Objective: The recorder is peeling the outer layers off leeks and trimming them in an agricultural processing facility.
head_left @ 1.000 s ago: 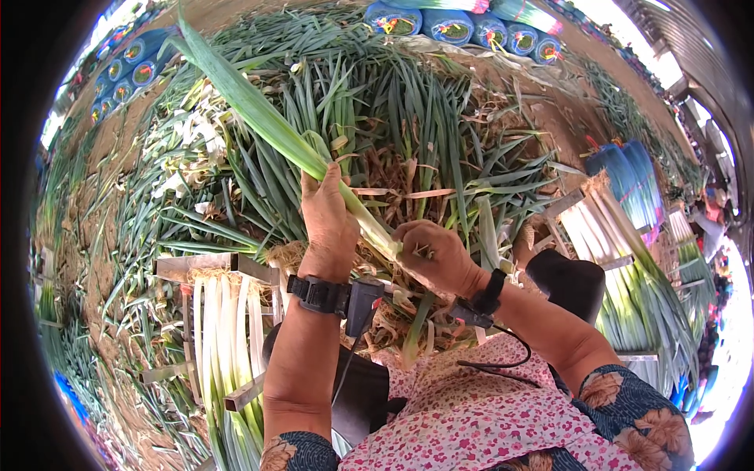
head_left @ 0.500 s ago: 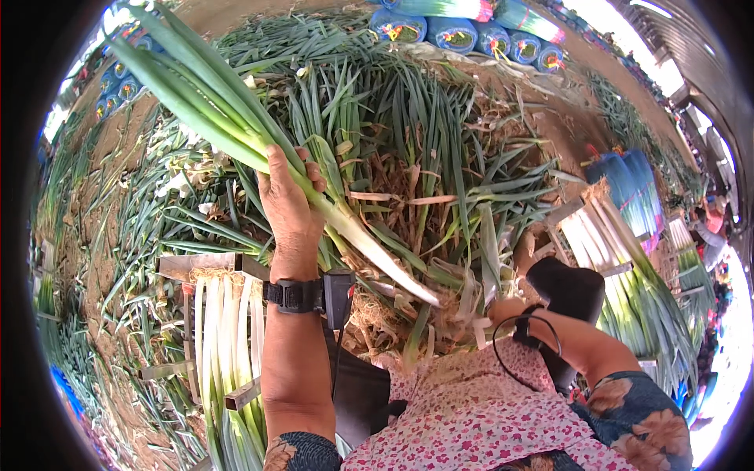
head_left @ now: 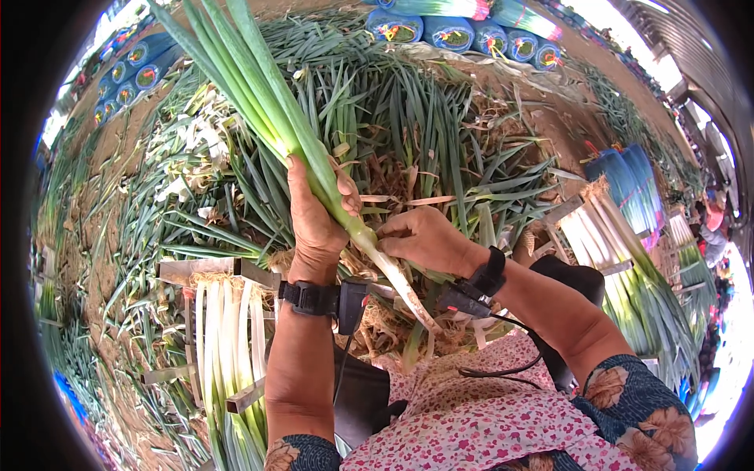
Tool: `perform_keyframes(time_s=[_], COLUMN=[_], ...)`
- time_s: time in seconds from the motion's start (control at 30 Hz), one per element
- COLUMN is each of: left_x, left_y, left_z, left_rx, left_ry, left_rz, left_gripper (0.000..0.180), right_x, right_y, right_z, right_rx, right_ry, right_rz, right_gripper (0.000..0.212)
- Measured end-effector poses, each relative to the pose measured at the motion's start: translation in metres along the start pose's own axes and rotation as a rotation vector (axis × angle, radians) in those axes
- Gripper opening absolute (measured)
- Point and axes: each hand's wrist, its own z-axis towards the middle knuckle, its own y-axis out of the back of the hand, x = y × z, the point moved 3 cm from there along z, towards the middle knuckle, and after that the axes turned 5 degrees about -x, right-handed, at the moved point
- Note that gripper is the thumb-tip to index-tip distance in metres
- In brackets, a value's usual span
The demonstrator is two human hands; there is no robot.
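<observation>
A long green onion (head_left: 267, 102) slants across the view. Its green leaves reach up to the far left, and its pale stalk points down toward my lap, ending in roots. My left hand (head_left: 316, 224) is wrapped round it where the leaves meet the stalk. My right hand (head_left: 432, 242) comes in from the right, its thumb and fingers pinched on the side of the stalk just below my left hand. Whether the pinch holds only an outer skin, I cannot make out. Wrist straps with small dark boxes sit on both wrists.
Green onions lie heaped in a pile (head_left: 416, 118) before me, with dry skins among them. Metal racks hold trimmed green onions at left (head_left: 224, 314) and right (head_left: 597, 235). Blue-wrapped bundles (head_left: 452, 33) stand at the back. A pink floral apron (head_left: 471, 408) covers my lap.
My right hand has risen from beside my lap to the stalk and pinches it. My left hand has shifted slightly right with the green onion, which now stands steeper.
</observation>
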Motion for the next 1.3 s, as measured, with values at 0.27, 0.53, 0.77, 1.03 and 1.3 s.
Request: perform_keyframes(time_s=[0.27, 0.53, 0.77, 1.03, 1.3], left_x=[-0.004, 0.018, -0.030, -0.049, -0.009], left_y=[-0.003, -0.004, 0.026, 0.029, 0.015], left_z=[-0.001, -0.012, 0.004, 0.007, 0.008], left_rx=[0.205, -0.009, -0.283, -0.398, -0.306], left_ry=[0.057, 0.061, -0.102, -0.215, -0.188], left_rz=[-0.156, 0.058, 0.195, 0.213, 0.163], left_gripper=[0.055, 0.050, 0.036, 0.041, 0.039], right_x=[-0.016, -0.053, -0.074, -0.278, -0.049], right_y=[-0.003, -0.023, -0.005, 0.028, -0.017], right_z=[0.005, 0.004, -0.053, -0.191, -0.040], right_rx=[-0.092, -0.371, 0.023, 0.468, -0.339], right_ry=[-0.061, 0.262, 0.072, -0.269, 0.139], right_rz=[-0.032, 0.682, -0.169, -0.919, 0.125], right_gripper=[0.022, 0.021, 0.022, 0.029, 0.040])
